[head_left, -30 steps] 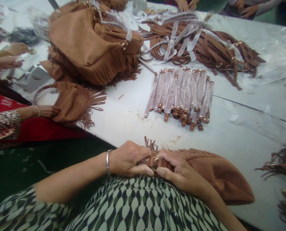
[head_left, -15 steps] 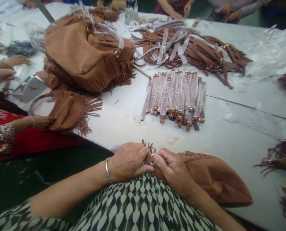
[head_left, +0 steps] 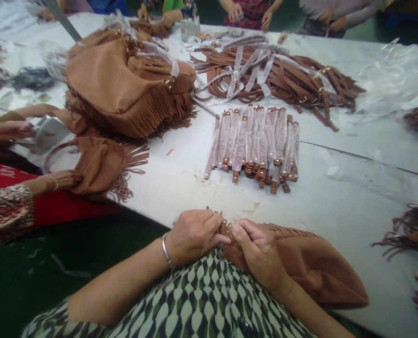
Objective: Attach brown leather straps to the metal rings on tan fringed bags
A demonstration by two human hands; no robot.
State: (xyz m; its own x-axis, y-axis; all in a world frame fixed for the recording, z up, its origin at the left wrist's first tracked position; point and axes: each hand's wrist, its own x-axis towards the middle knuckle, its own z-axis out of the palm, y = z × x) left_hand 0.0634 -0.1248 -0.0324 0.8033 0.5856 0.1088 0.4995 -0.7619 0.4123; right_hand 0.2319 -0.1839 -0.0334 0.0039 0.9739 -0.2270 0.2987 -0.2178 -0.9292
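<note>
At the table's near edge, a brown suede bag (head_left: 317, 267) with fringe lies against my front, under my right forearm. My right hand (head_left: 260, 249) is closed in a pinch on a small gold-coloured metal ring (head_left: 229, 226) at the bag's near end. Close beside it, my left hand (head_left: 194, 237) has its fingers wrapped round a brown fringed tassel (head_left: 223, 228); most of the tassel is hidden in the palm, with thin strips showing past the knuckles. Thumbs of both hands almost meet at the ring. Whether the tassel is joined to the ring I cannot tell.
Plastic-wrapped short straps (head_left: 254, 141) lie in a row ahead. Behind them is a heap of long brown straps (head_left: 282, 77). Fringed bags (head_left: 124, 84) are piled at left, near a co-worker's hand (head_left: 63, 180) on a smaller bag. Tassels (head_left: 411, 230) lie at right.
My left hand has shifted slightly right, closer to my right hand, and fewer tassel strips show. At left, a co-worker's forearm has reached further in over the table.
</note>
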